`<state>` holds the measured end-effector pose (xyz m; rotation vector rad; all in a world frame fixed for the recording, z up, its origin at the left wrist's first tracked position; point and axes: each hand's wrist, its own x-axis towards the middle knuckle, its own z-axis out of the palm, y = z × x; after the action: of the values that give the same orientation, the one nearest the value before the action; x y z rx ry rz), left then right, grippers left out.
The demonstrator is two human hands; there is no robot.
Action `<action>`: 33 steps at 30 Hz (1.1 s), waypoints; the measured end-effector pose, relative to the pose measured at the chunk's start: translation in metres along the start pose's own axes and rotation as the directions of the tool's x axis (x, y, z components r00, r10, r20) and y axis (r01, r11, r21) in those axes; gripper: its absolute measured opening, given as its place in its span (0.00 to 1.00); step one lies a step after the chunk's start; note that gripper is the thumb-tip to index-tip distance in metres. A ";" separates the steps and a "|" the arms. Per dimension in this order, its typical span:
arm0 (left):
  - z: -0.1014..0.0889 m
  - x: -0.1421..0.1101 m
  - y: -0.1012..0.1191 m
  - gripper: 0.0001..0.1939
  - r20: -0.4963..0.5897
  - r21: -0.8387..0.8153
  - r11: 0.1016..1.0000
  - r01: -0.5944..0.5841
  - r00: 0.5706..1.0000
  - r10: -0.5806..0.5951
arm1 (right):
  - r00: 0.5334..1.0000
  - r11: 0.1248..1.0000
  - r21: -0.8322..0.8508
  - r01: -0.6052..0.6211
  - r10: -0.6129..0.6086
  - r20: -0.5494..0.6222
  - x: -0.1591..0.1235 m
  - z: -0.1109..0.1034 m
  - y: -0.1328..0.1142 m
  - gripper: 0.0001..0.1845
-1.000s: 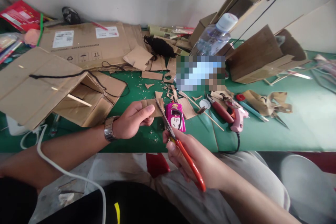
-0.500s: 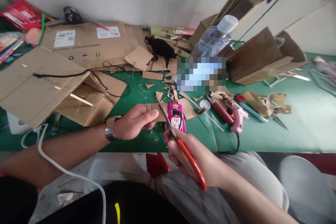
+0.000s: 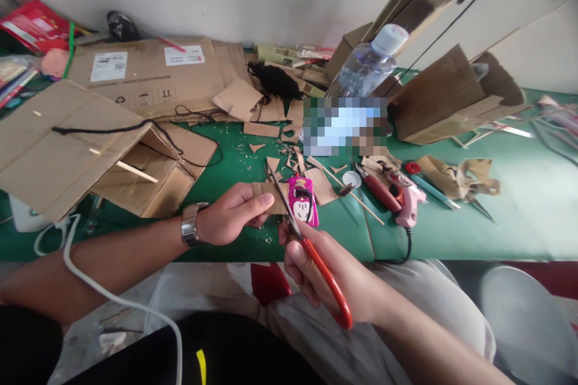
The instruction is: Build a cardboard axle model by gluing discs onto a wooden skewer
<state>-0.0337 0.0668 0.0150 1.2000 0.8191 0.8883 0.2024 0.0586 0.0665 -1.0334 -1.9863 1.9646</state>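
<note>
My left hand point(image 3: 235, 212) pinches a small strip of cardboard point(image 3: 277, 197) between thumb and fingers, above the table's front part. Red-handled scissors point(image 3: 326, 281) are gripped in my right hand point(image 3: 332, 261), their blades pointing up and away across the strip's right end. How deep the blades sit in the cardboard cannot be made out. Just behind the blades lies a pink and white power socket point(image 3: 302, 201) with a black plug in it. Cardboard scraps point(image 3: 295, 159) are scattered beyond the hands.
A folded cardboard structure point(image 3: 112, 156) with black cord stands left. A water bottle point(image 3: 365, 66) and a cardboard model point(image 3: 442, 102) stand back right. Red-handled pliers point(image 3: 379, 189), a pink glue gun point(image 3: 409, 204) and a thin wooden stick point(image 3: 368, 207) lie right. A white cable point(image 3: 117, 295) crosses my left arm.
The scissors and my right hand have shifted very slightly left. My left hand keeps its hold on the cardboard strip; the view has moved a little.
</note>
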 end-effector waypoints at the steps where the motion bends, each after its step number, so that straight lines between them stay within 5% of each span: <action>1: 0.000 0.000 0.000 0.35 0.001 0.014 1.000 -0.008 1.000 0.008 | 1.000 1.000 0.017 -0.011 0.011 0.000 0.000 0.000 -0.001 0.26; 7: 0.001 -0.001 -0.001 0.34 -0.024 0.015 0.999 -0.042 0.999 0.042 | 0.998 0.994 0.102 -0.026 0.031 -0.050 0.003 -0.002 -0.001 0.29; 12: -0.002 0.002 -0.010 0.26 -0.187 -0.036 0.964 -0.263 0.949 0.252 | 0.996 0.966 0.256 -0.041 0.059 -0.062 0.003 0.000 0.003 0.30; 16: -0.005 0.006 -0.013 0.14 -0.235 -0.127 0.970 -0.207 0.956 0.174 | 0.994 0.946 0.320 -0.041 0.072 -0.084 0.001 0.001 0.003 0.29; 33: -0.006 0.012 -0.009 0.24 -0.368 -0.202 0.957 -0.209 0.922 0.123 | 0.995 0.992 0.130 -0.004 0.017 -0.094 -0.002 -0.009 0.001 0.27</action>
<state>-0.0331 0.0790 0.0039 0.9195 0.8731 1.3316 0.2091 0.0650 0.0678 -1.0864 -1.7823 1.9806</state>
